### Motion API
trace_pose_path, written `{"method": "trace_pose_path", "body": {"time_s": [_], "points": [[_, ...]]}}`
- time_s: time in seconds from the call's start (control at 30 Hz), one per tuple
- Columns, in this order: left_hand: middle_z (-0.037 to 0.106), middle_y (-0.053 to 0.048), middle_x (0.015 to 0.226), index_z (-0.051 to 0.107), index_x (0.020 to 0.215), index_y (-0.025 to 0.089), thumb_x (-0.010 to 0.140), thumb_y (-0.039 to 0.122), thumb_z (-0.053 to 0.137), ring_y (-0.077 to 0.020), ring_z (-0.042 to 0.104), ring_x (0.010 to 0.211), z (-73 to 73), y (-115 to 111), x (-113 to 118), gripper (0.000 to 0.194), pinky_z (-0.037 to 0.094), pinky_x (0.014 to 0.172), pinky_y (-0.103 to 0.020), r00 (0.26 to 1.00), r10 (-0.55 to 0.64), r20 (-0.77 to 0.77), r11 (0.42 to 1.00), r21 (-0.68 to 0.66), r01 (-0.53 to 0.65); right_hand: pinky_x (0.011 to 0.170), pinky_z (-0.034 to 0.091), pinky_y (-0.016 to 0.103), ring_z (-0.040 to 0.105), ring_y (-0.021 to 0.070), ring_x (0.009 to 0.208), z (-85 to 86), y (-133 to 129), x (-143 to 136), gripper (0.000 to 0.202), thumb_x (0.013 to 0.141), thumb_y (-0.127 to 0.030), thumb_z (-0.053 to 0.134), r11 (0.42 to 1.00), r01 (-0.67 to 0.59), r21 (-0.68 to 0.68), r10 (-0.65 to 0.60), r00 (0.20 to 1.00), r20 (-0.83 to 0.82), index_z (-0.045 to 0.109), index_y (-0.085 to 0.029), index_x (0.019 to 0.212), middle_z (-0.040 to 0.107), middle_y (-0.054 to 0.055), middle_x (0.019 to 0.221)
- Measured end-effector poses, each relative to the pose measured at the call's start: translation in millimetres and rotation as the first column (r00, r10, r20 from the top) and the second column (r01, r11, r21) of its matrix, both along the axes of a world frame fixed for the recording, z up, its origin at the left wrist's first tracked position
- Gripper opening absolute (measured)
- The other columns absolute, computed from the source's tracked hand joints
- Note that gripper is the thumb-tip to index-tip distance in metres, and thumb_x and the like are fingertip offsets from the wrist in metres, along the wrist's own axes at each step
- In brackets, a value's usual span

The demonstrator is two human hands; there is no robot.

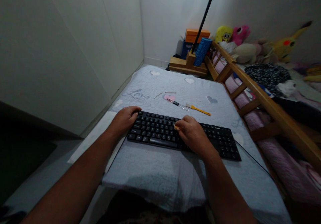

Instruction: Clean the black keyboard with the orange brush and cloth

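Observation:
A black keyboard (155,127) lies across the cloth-covered table. At its left end my left hand (125,117) grips the edge, thumb near the top left keys. My right hand (191,133) is closed over the middle of the keys, pinching a small tan-orange piece (177,127) against them; most of that piece is hidden by the fingers. Beyond the keyboard are a wire keycap puller (177,103) with a black grip and a brush with a yellow handle (200,110). Two thin white cotton swabs, one of them this left-hand swab (157,95), rest farther back.
The keyboard cable (254,157) runs off the right side of the table (155,163). A wooden bed rail (263,100) borders the right, with plush toys (247,51) behind it. Pale cabinet panels (82,46) stand left. A wooden stand (187,65) and boxes occupy the far end.

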State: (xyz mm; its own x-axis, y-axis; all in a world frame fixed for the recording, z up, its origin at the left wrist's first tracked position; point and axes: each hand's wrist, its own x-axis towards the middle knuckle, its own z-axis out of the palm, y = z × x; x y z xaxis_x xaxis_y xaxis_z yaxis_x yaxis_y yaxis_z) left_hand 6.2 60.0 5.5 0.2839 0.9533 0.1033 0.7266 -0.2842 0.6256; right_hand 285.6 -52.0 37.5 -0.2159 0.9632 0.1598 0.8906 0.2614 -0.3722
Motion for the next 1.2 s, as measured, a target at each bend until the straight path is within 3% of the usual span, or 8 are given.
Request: {"method": "trace_pose_path", "body": {"time_s": [0.5,0.97,1.07,1.2], "points": [[0.076,-0.009,0.118,0.074,0.115,0.019,0.083,0.035,0.045,-0.0271,0.069,0.110,-0.9,1,0,0.046,0.050,0.104,-0.041,1.000,0.020,-0.006,1.000,-0.017,-0.020,0.071,0.039,0.029,0.055,0.0182,0.080,8.7,-9,39,0.022,0.084,-0.004,0.056,0.984,0.104,-0.143,-0.087,0.989,0.117,0.072,-0.019,0.088,0.062,0.006,0.086],[0.075,-0.011,0.119,0.074,0.117,0.015,0.085,0.036,0.044,-0.0276,0.068,0.111,-0.7,1,0,0.048,0.049,0.105,-0.040,1.000,0.004,-0.004,1.000,-0.023,-0.004,0.066,0.036,0.027,0.054,0.0169,0.074,19.2,-18,68,0.013,0.085,-0.012,0.056,0.929,0.203,-0.309,-0.160,0.974,0.158,0.067,-0.018,0.082,0.062,0.006,0.084],[0.075,-0.011,0.118,0.074,0.115,0.016,0.084,0.035,0.044,-0.0280,0.068,0.111,-1.6,2,-1,0.047,0.050,0.104,-0.041,1.000,0.000,0.000,1.000,-0.027,0.000,0.064,0.036,0.028,0.054,0.0166,0.072,21.8,-18,69,0.013,0.087,-0.014,0.056,0.919,0.220,-0.327,-0.174,0.971,0.166,0.066,-0.018,0.080,0.062,0.006,0.082],[0.076,-0.009,0.118,0.074,0.114,0.018,0.084,0.035,0.045,-0.0272,0.069,0.110,-2.2,2,-1,0.045,0.050,0.104,-0.041,1.000,0.006,0.007,1.000,-0.020,-0.006,0.070,0.040,0.028,0.056,0.0176,0.078,18.9,-15,55,0.012,0.088,-0.013,0.056,0.952,0.145,-0.268,-0.123,0.988,0.097,0.067,-0.018,0.086,0.063,0.007,0.087]]}}
